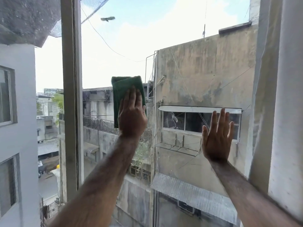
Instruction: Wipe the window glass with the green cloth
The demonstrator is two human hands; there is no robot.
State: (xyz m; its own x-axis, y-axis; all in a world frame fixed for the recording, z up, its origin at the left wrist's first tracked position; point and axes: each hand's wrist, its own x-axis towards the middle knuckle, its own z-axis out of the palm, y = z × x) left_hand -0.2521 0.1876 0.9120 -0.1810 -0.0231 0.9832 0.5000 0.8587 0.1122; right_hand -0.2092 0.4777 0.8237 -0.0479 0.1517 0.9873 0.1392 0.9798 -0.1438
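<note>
The window glass (188,76) fills the middle of the view, with buildings and sky behind it. A folded dark green cloth (122,89) lies flat against the pane at centre. My left hand (132,115) presses on the cloth's lower half, fingers together and pointing up. My right hand (217,138) rests flat on the bare glass to the right, fingers spread, holding nothing.
A vertical window frame post (71,104) stands left of the cloth. A pale curtain (282,112) hangs along the right edge of the pane. Another pane (32,112) lies left of the post.
</note>
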